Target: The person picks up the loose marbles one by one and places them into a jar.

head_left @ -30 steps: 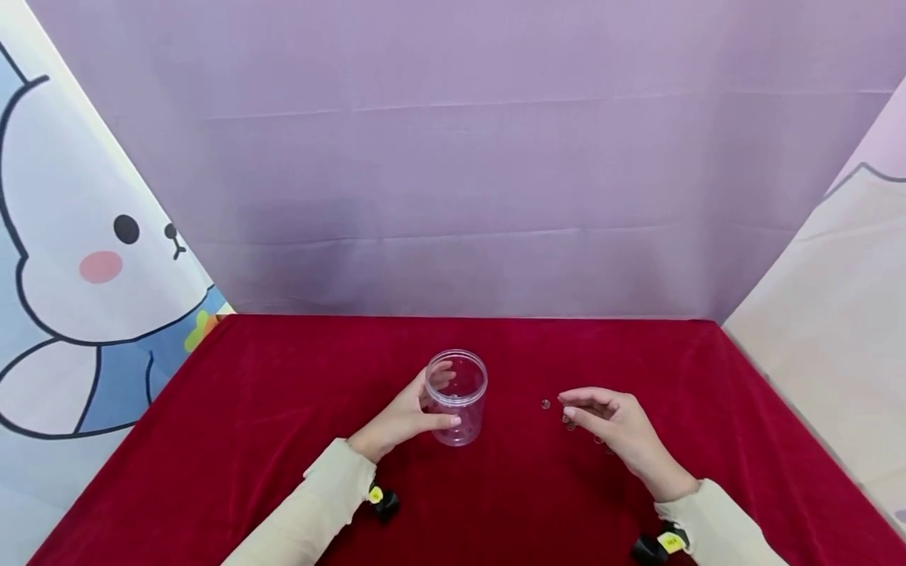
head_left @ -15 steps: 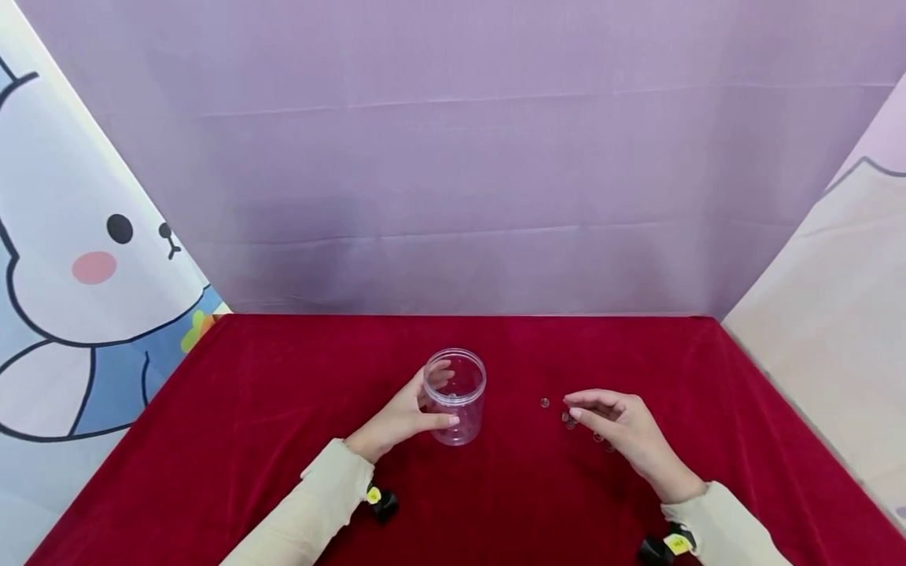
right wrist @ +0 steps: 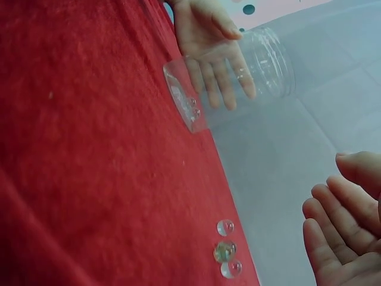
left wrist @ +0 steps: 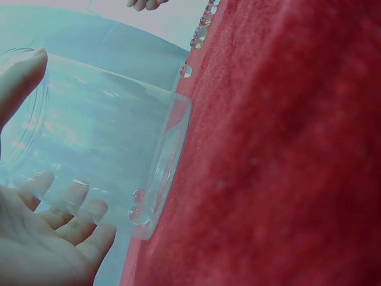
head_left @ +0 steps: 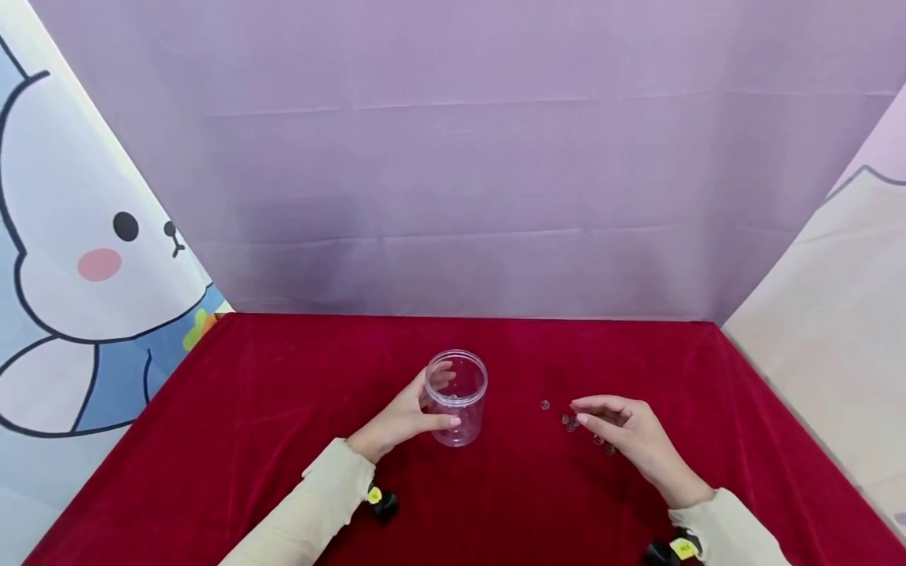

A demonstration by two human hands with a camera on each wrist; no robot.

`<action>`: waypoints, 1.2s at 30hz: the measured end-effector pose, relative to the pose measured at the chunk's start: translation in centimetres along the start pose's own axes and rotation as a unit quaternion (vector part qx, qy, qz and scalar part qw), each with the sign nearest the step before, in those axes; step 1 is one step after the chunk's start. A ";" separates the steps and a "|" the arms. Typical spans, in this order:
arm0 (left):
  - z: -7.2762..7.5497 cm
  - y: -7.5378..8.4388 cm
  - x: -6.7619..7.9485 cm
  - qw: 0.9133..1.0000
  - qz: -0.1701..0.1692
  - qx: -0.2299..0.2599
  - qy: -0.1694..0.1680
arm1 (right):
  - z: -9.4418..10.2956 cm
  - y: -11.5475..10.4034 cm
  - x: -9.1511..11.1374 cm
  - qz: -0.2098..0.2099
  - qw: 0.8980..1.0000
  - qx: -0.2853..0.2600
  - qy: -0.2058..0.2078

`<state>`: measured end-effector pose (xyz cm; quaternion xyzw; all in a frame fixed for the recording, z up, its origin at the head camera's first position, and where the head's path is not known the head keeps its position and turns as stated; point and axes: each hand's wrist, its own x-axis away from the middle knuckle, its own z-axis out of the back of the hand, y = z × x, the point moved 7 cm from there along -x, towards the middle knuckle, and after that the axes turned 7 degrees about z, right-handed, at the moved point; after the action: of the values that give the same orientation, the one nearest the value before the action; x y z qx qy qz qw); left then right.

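Left hand (head_left: 399, 417): fingers curled round the side of a clear jar (head_left: 467, 428), thumb across the near side, fingertips showing through the wall. Right hand (head_left: 640, 440): loosely half open, thumb and fingertips apart, fingers softly bent, palm hollow, nothing visible in its hold. Tips are right by the loose marbles (head_left: 545, 405); contact with the nearest one can't be told.

Jar: upright on the tabletop (head_left: 460, 511), around midway between left and right edges, back edge beyond it. Thin see-through plastic by the look, straight cylinder, open round mouth, ridged rings at the neck, rounded base corner. Two small marbles inside (left wrist: 140, 214), low down by the base, seen in both wrist views.

Loose marbles: small, round, glassy, shiny. Lie right of the jar in a broken line slanting toward the tabletop's right edge: one apart nearest the jar, a tight group next, a couple more beside the right hand. One has a yellow-green tint (right wrist: 225, 251) in the right wrist view; its neighbours look colourless.

Tabletop covering: red cloth (head_left: 177, 472), velvety, soft nap, faint creases. Sleeves (head_left: 304, 503): cream, wrinkled at the cuffs. Backdrop (head_left: 460, 173): mauve fabric, fold lines running across, behind the tabletop's back edge.
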<state>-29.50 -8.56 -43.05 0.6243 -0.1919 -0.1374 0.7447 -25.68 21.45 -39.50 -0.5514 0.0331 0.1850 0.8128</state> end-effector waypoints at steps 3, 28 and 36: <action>0.0 0.0 -0.1 1.000 -0.002 -0.001 -0.004 | 0.4 0.3 0.0 -0.003 1.000 0.006 0.005; 0.0 0.0 0.1 1.000 0.003 0.003 0.003 | 2.4 1.7 1.5 -0.015 0.999 0.033 0.016; -0.1 0.2 0.0 1.000 -0.012 -0.004 0.006 | 2.8 2.7 1.9 -0.053 0.998 0.039 0.007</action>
<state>-29.45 -8.42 -42.87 0.6242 -0.1791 -0.1433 0.7469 -25.26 25.33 -41.29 -0.5212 0.0167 0.1369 0.8422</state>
